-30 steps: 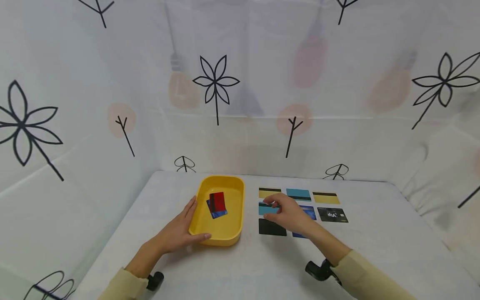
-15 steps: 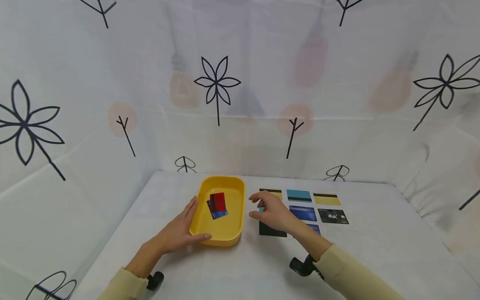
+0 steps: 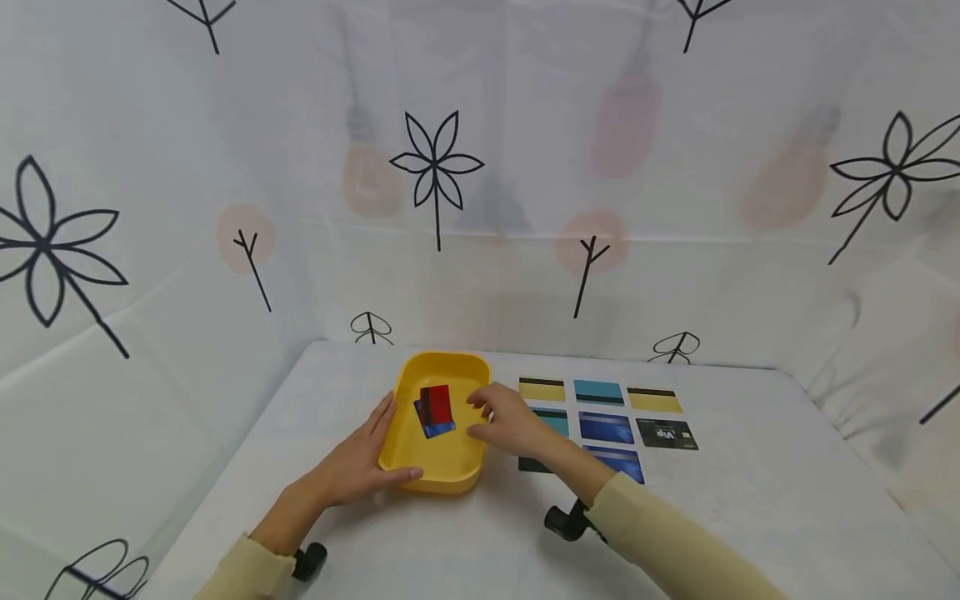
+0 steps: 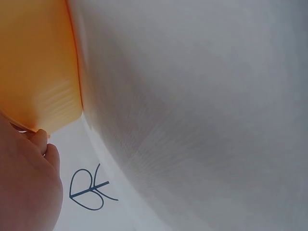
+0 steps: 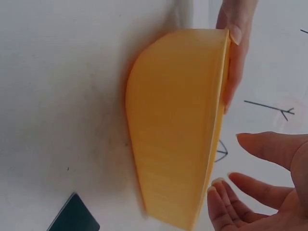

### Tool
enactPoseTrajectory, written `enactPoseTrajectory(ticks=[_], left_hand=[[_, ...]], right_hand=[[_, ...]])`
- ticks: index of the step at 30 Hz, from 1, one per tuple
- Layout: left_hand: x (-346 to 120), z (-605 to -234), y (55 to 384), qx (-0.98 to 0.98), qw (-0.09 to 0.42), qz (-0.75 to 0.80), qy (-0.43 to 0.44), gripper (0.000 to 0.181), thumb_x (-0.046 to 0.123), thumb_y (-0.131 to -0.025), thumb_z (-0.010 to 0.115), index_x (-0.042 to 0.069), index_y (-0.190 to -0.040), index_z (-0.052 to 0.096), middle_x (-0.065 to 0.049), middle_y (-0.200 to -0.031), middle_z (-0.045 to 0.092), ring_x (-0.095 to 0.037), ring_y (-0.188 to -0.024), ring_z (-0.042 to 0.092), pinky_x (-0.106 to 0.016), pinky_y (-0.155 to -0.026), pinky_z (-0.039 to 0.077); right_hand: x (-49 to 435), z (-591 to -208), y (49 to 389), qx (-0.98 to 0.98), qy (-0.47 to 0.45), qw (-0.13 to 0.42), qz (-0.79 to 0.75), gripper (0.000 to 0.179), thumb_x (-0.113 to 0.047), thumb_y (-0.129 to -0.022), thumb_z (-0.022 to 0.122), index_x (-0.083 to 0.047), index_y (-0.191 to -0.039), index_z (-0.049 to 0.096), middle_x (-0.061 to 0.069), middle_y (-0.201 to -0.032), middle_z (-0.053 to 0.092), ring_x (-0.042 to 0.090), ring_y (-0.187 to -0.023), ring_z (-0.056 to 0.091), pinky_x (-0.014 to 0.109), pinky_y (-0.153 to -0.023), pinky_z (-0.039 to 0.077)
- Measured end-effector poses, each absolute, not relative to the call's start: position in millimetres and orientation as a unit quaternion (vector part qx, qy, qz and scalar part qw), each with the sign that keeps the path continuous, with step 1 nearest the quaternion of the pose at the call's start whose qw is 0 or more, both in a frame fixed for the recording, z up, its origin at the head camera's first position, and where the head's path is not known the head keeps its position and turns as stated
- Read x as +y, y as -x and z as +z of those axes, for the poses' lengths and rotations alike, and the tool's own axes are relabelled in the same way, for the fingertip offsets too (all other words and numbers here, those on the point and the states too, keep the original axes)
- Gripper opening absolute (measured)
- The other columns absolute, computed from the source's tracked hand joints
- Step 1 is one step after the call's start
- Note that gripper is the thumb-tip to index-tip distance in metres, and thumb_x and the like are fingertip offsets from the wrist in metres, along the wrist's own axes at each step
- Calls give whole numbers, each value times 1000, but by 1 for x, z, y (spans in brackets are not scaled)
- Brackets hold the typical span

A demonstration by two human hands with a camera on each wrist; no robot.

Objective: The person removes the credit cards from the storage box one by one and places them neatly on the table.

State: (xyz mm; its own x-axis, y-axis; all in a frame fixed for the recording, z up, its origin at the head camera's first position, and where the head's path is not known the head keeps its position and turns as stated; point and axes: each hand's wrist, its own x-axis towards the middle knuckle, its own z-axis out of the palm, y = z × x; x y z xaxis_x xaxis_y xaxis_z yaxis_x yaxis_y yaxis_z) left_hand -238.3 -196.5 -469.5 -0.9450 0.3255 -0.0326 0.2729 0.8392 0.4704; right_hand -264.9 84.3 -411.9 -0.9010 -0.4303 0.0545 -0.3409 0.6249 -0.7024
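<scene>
My left hand (image 3: pixel 360 458) holds a yellow tray (image 3: pixel 442 467) at its front left corner, thumb on the front rim and fingers along the left side. Inside the tray a red card (image 3: pixel 438 404) with a dark stripe overlaps a blue card (image 3: pixel 442 430). Over the tray's right rim hovers my right hand (image 3: pixel 513 425). Its thumb and fingers (image 5: pixel 260 187) are apart in the right wrist view, and nothing shows between them. The tray's outer wall (image 5: pixel 173 125) stands beside those fingers.
Right of the tray lie several cards in rows, among them a yellow card (image 3: pixel 542 389), a teal card (image 3: pixel 598 392), a black Vip card (image 3: pixel 667 433) and a blue card (image 3: pixel 618 464). My right forearm partly covers a black card (image 3: pixel 532 465). A patterned white cloth wall (image 3: pixel 495 283) rises behind.
My right hand has moved left from above the cards to the tray's right rim, uncovering the blue cards. My left hand, the tray and the two cards in it have stayed put.
</scene>
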Motion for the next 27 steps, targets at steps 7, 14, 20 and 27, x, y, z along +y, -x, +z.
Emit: enactPoseTrajectory(ticks=[7, 14, 20, 27], left_hand=[[-198, -472, 239, 957, 54, 239, -157, 119, 75, -82, 65, 10, -166, 11, -3, -173, 4, -33, -154, 26, -56, -119, 33], [-198, -472, 239, 956, 50, 238, -163, 118, 75, -83, 65, 10, -165, 11, -2, -173, 3, -33, -154, 25, -56, -119, 33], [-199, -472, 239, 954, 46, 242, -169, 118, 76, -83, 64, 9, -165, 11, -3, -173, 3, -33, -154, 26, -56, -119, 32], [-200, -473, 239, 953, 43, 243, -173, 118, 77, -83, 63, 10, -165, 12, -2, -173, 4, -32, -154, 26, -57, -118, 33]], right_hand=[[68, -413, 268, 894, 239, 68, -374, 38, -9, -90, 76, 1, -125, 64, 19, -122, 62, 31, -105, 59, 40, -89, 58], [47, -417, 270, 895, 211, 80, -385, 49, -9, -89, 78, 2, -132, 57, 22, -129, 57, 35, -113, 57, 44, -97, 57], [29, -426, 276, 904, 162, 87, -387, 65, -15, -89, 80, 3, -142, 47, 20, -130, 52, 28, -109, 57, 45, -98, 57], [8, -435, 285, 924, 85, 88, -363, 85, -24, -85, 84, 2, -150, 35, 24, -135, 48, 34, -114, 55, 49, -100, 55]])
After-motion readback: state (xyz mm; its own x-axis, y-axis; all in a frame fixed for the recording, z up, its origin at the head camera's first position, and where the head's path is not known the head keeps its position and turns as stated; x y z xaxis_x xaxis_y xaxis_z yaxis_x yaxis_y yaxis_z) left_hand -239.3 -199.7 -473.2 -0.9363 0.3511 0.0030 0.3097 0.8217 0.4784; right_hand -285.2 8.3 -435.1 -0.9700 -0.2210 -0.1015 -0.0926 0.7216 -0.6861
